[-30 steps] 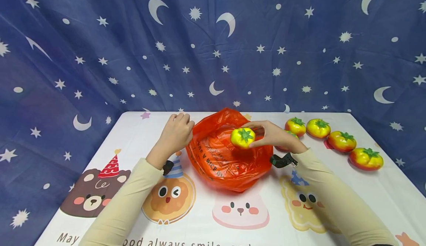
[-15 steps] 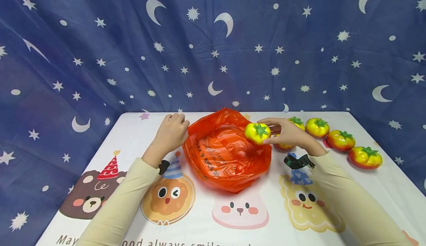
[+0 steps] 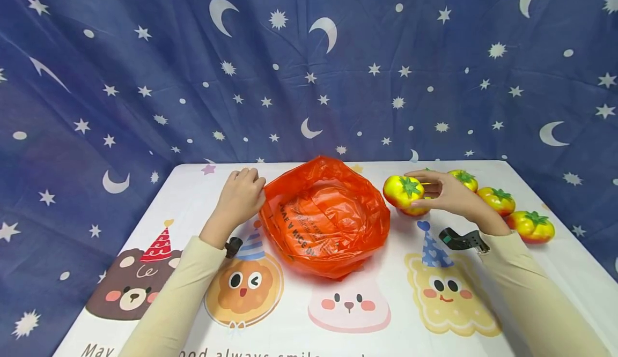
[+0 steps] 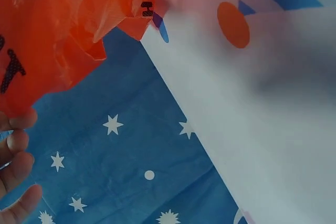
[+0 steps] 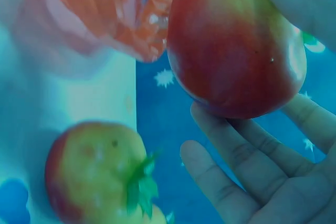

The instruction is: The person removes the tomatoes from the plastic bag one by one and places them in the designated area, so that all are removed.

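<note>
An open red plastic bag (image 3: 318, 223) with black printing stands in the middle of the table. My left hand (image 3: 241, 196) grips the bag's left rim; in the left wrist view its fingertips (image 4: 16, 145) lie at the bag's edge. Just right of the bag, my right hand (image 3: 446, 193) holds a yellow-red toy tomato (image 3: 402, 191) with a green leafy top, thumb on one side and fingers on the other. Close below that one lies another tomato (image 5: 94, 169), mostly hidden in the head view.
More toy tomatoes, such as the nearest one (image 3: 530, 226), lie in a curved row at the right, partly behind my right hand. The white tablecloth (image 3: 285, 341) has cartoon prints. A blue star-patterned curtain (image 3: 270, 67) hangs behind the table.
My right hand has carried the tomato rightward, from over the bag's opening to beyond its right rim. The left hand has shifted slightly left, and the bag's rim with it.
</note>
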The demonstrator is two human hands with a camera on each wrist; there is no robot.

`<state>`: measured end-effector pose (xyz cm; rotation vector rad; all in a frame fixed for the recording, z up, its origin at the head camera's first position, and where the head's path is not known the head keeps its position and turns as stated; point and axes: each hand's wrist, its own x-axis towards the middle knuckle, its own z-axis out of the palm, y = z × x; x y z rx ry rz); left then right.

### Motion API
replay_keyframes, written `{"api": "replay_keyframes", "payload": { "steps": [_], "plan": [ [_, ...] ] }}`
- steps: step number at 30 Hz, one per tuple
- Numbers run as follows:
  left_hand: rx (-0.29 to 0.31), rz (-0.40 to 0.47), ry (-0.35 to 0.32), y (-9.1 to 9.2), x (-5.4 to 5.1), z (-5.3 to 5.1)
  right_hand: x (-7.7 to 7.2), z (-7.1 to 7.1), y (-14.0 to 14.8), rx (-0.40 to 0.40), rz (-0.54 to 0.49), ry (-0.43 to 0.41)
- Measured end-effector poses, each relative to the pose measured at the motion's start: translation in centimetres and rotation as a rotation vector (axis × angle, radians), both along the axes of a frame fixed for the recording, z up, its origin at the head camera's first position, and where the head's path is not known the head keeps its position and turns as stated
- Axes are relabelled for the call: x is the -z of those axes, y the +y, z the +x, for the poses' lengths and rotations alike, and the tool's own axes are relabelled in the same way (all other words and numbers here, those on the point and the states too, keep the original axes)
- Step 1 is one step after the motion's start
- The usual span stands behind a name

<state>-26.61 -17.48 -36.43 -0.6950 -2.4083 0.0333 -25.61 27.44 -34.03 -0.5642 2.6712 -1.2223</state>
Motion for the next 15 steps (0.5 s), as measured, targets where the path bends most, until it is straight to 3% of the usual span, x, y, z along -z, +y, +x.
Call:
{"api": "replay_keyframes", "payload": {
  "steps": [15],
  "plan": [
    [-0.026, 0.018, -0.009, -0.4, 0.3, 0.1, 0.1, 1.8, 3.7, 0.053, -0.009, 0.082]
  ]
}}
